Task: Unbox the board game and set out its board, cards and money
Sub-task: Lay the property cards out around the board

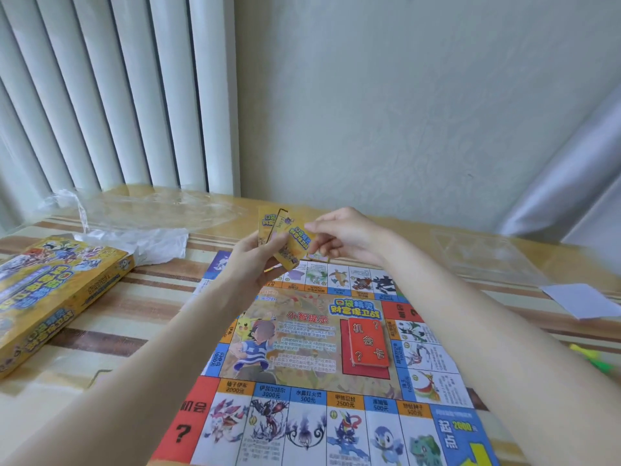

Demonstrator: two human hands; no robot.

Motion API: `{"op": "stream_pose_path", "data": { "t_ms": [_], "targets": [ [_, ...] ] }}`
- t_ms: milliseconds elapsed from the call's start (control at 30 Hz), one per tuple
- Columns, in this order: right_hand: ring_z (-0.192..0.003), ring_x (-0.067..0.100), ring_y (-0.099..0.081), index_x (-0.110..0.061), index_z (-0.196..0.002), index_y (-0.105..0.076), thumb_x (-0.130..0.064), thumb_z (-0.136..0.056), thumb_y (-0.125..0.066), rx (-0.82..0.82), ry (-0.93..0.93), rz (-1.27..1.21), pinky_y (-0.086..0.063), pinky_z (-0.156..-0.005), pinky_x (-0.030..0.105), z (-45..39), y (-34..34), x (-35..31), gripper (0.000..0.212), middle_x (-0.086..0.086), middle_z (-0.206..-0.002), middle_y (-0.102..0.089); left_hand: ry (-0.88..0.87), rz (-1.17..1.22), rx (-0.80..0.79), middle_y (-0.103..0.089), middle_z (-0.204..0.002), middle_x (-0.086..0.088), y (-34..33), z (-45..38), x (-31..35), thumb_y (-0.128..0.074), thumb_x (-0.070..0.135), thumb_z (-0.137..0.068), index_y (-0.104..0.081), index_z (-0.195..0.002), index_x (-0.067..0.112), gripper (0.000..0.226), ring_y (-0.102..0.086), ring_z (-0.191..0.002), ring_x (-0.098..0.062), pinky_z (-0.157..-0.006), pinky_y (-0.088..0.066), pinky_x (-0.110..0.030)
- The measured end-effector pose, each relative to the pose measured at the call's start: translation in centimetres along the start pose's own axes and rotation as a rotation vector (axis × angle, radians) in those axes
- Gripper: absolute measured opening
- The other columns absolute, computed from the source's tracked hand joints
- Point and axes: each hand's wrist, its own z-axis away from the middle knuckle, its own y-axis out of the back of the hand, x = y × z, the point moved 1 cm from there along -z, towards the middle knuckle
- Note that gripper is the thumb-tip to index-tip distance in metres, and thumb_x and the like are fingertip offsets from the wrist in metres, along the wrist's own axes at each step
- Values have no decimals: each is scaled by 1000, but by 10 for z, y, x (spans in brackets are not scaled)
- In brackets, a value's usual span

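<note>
Hands (302, 247) fan yellow cards (289, 240) above colourful board (319, 348).

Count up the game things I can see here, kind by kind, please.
Game board, laid flat on the table: 1
Game box, left of the board: 1
Red card stack, on the board: 1
Fan of yellow cards, held by left hand and right hand; single cards too overlapped to count: 1
Total: 4

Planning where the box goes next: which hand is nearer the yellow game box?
Left. The left hand, holding yellow cards, is over the board's far edge, on the side of the game box; the right hand is farther away.
</note>
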Motion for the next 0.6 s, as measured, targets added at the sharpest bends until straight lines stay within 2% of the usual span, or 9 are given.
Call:
{"op": "stream_pose_path", "data": {
  "t_ms": [100,167,300,367,433,500,600],
  "targets": [
    [-55,17,-66,-2,-95,-47,-27,-95,-51,9,-56,-206,-49,-48,19,19,2,-2,25,14,-66,-70,5,-1,-60,-72,-78,0,-9,13,2,-55,12,-92,-64,-91,13,9,-67,-73,-12,-67,-55,-21],
    [-61,20,-67,1,-101,-46,-29,-95,-51,42,-60,-200,-54,-55,21,32,4,1,32,15,-68,-71,24,49,-82,-72,-76,-1,-15,22,2,-53,14,-93,-65,-90,13,13,-68,-71,-12,-67,-56,-22],
    [-63,22,-66,1,-94,-50,-32,-92,-56,153,-31,-187,-57,-59,23,52,10,6,33,17,-71,-70,29,156,-27,-72,-74,-5,-22,34,3,-51,16,-95,-63,-97,8,14,-69,-64,-15,-64,-58,-24],
    [-61,21,-65,1,-92,-56,-25,-89,-61,220,24,-194,-55,-56,22,61,16,7,27,16,-74,-69,46,200,76,-70,-79,-8,-19,36,5,-51,15,-95,-56,-111,5,19,-69,-63,-17,-62,-59,-26],
    [-63,18,-63,-3,-82,-60,-8,-85,-65,241,101,-193,-55,-58,21,67,21,7,7,12,-74,-66,74,180,156,-66,-86,-12,-15,39,6,-51,13,-95,-48,-123,4,29,-68,-64,-19,-57,-59,-26],
    [-70,19,-61,-8,-82,-59,4,-83,-63,193,171,-113,-52,-66,24,72,23,7,12,10,-77,-65,100,139,149,-65,-85,-13,-17,44,7,-50,12,-96,-50,-117,3,23,-68,-59,-18,-56,-58,-26],
    [-76,24,-58,-16,-92,-54,6,-83,-61,117,222,-29,-48,-72,28,77,22,9,25,11,-80,-64,137,116,79,-66,-76,-10,-32,53,11,-50,11,-95,-52,-97,5,6,-68,-55,-16,-55,-58,-25]
  ]
}}
